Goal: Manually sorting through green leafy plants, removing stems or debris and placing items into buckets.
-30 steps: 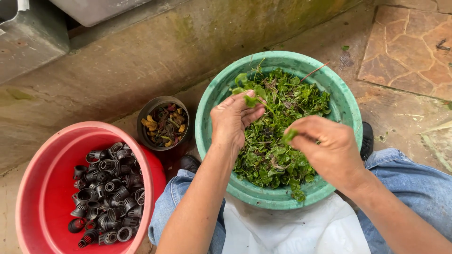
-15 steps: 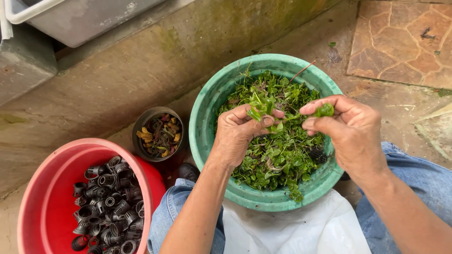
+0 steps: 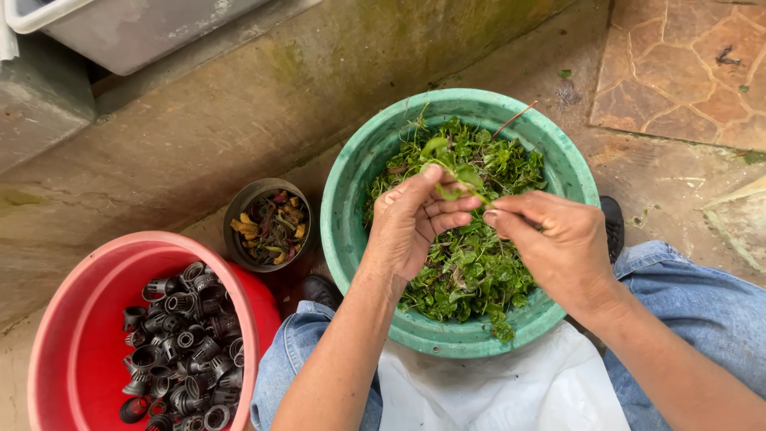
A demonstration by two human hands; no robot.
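Observation:
A green plastic basin (image 3: 359, 172) full of leafy green plants (image 3: 471, 275) rests on my lap. Over its middle, my left hand (image 3: 411, 227) pinches a small leafy sprig (image 3: 451, 164) between thumb and fingers. My right hand (image 3: 554, 247) meets it from the right, its fingertips closed on the stem end of the same sprig. Both hands hover just above the heap of leaves.
A red basin (image 3: 76, 327) holding several small black net pots (image 3: 183, 343) stands at lower left. A small dark bowl (image 3: 271, 223) of plant scraps sits between the basins. A white cloth (image 3: 495, 395) covers my jeans. A concrete ledge and a grey tub (image 3: 136, 28) lie beyond.
My hands have come together over the green basin. The right hand moved left from the basin's right side, and both now grip one sprig. The view has shifted slightly.

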